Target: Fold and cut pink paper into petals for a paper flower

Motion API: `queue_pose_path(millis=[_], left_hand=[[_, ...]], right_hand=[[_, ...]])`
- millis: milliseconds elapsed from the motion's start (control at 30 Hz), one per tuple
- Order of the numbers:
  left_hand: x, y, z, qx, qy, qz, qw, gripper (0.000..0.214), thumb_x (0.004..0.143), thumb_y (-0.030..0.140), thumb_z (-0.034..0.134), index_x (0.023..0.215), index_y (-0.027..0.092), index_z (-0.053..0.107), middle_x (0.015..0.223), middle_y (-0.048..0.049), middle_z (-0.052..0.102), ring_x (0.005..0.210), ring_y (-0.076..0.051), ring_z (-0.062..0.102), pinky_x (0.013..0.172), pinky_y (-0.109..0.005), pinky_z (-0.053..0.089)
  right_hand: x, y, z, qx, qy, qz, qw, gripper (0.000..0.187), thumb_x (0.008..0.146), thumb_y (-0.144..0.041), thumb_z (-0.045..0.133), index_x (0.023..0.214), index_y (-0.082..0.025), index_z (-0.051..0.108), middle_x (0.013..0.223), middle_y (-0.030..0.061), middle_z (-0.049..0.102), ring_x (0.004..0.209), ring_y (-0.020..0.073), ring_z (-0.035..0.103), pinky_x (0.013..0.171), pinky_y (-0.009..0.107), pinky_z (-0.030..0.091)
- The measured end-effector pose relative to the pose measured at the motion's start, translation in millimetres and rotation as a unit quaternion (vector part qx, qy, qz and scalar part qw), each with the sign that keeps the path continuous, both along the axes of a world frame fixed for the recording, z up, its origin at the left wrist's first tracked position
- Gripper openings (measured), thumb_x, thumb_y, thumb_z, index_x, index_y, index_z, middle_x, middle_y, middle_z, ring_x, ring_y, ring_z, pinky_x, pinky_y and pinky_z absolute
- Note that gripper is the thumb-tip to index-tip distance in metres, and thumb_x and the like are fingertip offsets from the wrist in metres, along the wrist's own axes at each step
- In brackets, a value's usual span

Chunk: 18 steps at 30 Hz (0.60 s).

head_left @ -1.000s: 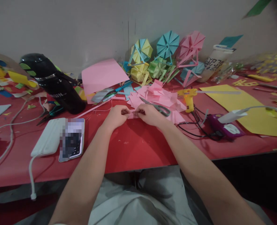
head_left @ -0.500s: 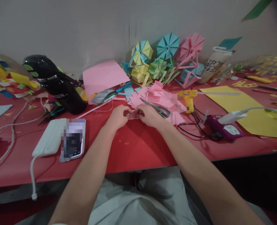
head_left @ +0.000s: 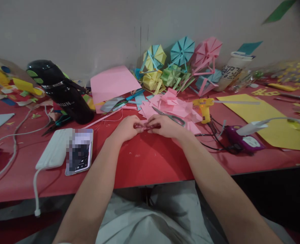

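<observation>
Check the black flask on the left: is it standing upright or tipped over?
Tipped. The black flask lies slanted on the red table, its rounded top toward the wall and its base toward the phone.

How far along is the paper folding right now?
Done: folded paper wheels in yellow, blue and pink stand against the wall. In hand: left hand and right hand pinch one small pink piece over the red table. Left: a pile of pink pieces lies loose under the scissors.

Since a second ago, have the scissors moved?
No. The scissors lie on the pink paper pile beside the glue gun, as before; the small shift is the camera's.
</observation>
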<state>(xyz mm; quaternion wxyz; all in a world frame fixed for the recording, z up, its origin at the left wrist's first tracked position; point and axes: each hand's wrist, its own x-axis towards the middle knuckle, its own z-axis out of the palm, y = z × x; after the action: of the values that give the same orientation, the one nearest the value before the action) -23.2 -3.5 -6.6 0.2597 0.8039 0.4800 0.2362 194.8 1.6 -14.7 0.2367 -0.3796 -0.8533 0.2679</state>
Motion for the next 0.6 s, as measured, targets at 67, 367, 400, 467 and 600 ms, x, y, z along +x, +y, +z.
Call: queue_pose_path(millis=[67, 367, 400, 467, 600], left_hand=[[1, 1, -0.4, 0.007, 0.007, 0.004, 1.000, 0.009, 0.079, 0.020, 0.075, 0.087, 0.023, 0.080, 0.093, -0.0055, 0.071, 0.084, -0.020, 0.066, 0.080, -0.034, 0.050], [4, 0, 4.6, 0.061, 0.081, -0.006, 0.995, 0.019, 0.090, 0.018, 0.059, 0.092, 0.021, 0.077, 0.096, -0.0071, 0.075, 0.092, -0.024, 0.065, 0.086, -0.039, 0.048], [5, 0, 4.4, 0.067, 0.086, -0.004, 0.994, 0.020, 0.090, 0.016, 0.057, 0.092, 0.021, 0.076, 0.097, -0.0073, 0.074, 0.093, -0.025, 0.065, 0.087, -0.039, 0.048], [7, 0, 3.6, 0.089, 0.092, 0.011, 0.992, 0.019, 0.090, 0.015, 0.053, 0.088, 0.019, 0.072, 0.097, -0.0082, 0.073, 0.095, -0.025, 0.065, 0.088, -0.039, 0.049], [11, -1, 3.4, 0.137, 0.061, 0.051, 0.987, 0.018, 0.094, 0.017, 0.048, 0.089, 0.019, 0.065, 0.098, -0.0099, 0.071, 0.095, -0.026, 0.064, 0.086, -0.040, 0.050]], right_hand=[[-1, 2, -2.2, 0.000, 0.016, -0.010, 1.000, 0.018, 0.084, -0.015, 0.070, 0.093, -0.025, 0.082, 0.107, 0.0066, 0.074, 0.094, 0.0193, 0.070, 0.087, 0.034, 0.053], [-6, 1, -1.2, 0.028, 0.005, -0.077, 0.997, 0.031, 0.088, -0.007, 0.058, 0.104, -0.021, 0.081, 0.106, 0.0079, 0.080, 0.094, 0.0215, 0.073, 0.088, 0.034, 0.055], [-7, 0, -0.6, 0.036, 0.003, -0.083, 0.996, 0.032, 0.088, -0.007, 0.058, 0.106, -0.020, 0.080, 0.107, 0.0085, 0.079, 0.095, 0.0218, 0.073, 0.088, 0.034, 0.055], [-9, 0, 0.6, 0.056, 0.009, -0.091, 0.994, 0.032, 0.089, -0.007, 0.056, 0.108, -0.018, 0.079, 0.106, 0.0090, 0.079, 0.095, 0.0222, 0.073, 0.089, 0.034, 0.055], [-12, 0, 1.6, 0.097, 0.073, -0.118, 0.986, 0.029, 0.091, -0.011, 0.055, 0.106, -0.020, 0.079, 0.105, 0.0083, 0.079, 0.096, 0.0233, 0.073, 0.087, 0.036, 0.056]])
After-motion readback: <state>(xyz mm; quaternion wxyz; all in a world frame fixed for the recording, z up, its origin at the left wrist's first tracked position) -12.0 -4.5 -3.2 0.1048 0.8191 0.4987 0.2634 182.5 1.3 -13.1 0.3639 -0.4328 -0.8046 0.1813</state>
